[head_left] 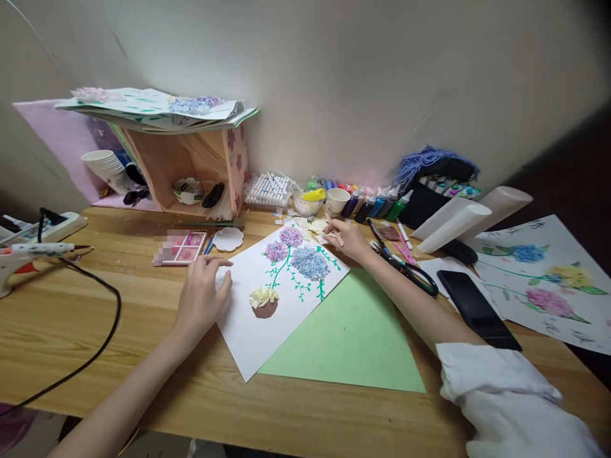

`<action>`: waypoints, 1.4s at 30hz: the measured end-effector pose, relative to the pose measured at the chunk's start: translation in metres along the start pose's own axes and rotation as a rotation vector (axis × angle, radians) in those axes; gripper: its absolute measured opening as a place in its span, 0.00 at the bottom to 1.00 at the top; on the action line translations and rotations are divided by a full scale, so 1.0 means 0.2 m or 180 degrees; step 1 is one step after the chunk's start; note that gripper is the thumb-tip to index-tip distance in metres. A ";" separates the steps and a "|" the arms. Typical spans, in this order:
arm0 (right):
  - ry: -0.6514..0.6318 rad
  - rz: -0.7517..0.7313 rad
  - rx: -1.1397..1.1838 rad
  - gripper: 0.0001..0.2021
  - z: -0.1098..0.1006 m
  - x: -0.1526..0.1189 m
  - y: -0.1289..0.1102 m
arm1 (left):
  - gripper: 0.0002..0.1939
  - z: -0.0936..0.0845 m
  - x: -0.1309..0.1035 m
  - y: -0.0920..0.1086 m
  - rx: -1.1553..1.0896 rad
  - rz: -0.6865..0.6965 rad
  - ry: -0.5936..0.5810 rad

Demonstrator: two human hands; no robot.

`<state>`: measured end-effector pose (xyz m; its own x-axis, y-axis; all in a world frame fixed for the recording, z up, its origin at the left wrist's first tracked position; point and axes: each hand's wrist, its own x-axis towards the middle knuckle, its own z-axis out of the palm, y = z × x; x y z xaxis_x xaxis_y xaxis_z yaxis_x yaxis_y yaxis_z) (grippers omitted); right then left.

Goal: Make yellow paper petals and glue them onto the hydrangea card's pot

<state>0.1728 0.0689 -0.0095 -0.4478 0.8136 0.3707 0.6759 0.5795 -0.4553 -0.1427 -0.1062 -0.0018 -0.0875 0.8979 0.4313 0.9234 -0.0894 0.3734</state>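
A white sheet of paper (241, 340) lies aslant on the desk, with purple and blue flower heads made of small petals and green stems on it. Low on the sheet is a brown round patch (265, 310), its upper part covered with pale yellow paper petals (263, 296). My left hand (204, 286) rests at the sheet's left edge, fingers spread and holding nothing. At the sheet's far corner, my right hand (347, 239) has its fingers bent and pinched at a loose pile of yellow paper petals (315, 226). The fingertips partly hide what they grip.
Beneath the sheet is green paper (353, 343). To the right lie scissors (413, 273), a phone (475, 305) and a finished flower picture (548, 280). Paint bottles (379, 205) and a paper cup (337, 201) line the wall. A glue gun (33, 251) with a cord sits left.
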 end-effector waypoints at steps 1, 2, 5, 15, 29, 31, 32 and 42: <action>-0.0071 -0.0035 -0.0021 0.03 0.02 0.02 0.00 | 0.09 0.01 0.02 0.04 -0.0104 0.0054 -0.0042; -0.0120 -0.0070 -0.0023 0.02 0.03 0.03 -0.01 | 0.09 0.02 0.05 0.07 -0.0190 0.0102 -0.0059; -0.0109 -0.0116 -0.0020 0.03 0.05 0.05 -0.03 | 0.09 0.06 0.11 0.17 -0.0434 0.0180 -0.0096; -0.0174 -0.0175 0.0032 0.04 0.03 0.01 -0.02 | 0.09 0.13 0.13 0.22 -0.0932 0.0288 -0.0211; -0.0607 0.0762 0.2878 0.13 -0.01 -0.15 -0.62 | 0.13 0.05 0.06 0.30 -0.2196 -0.0061 -0.0862; -0.0775 0.0852 0.2971 0.14 0.01 -0.18 -0.69 | 0.12 0.03 0.06 0.31 -0.2393 -0.0205 -0.0968; -0.0789 0.0884 0.2969 0.14 0.02 -0.20 -0.70 | 0.12 0.02 0.07 0.30 -0.2465 -0.0293 -0.1008; 0.0460 0.0584 0.3262 0.22 0.24 -0.45 -0.64 | 0.07 0.02 0.07 0.18 -0.1936 -0.0395 -0.1949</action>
<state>0.0988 -0.0760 -0.0238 -0.2691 0.9187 0.2890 -0.1228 0.2649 -0.9564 -0.1087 -0.0948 0.0147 0.2035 0.9746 -0.0936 0.5453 -0.0335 0.8376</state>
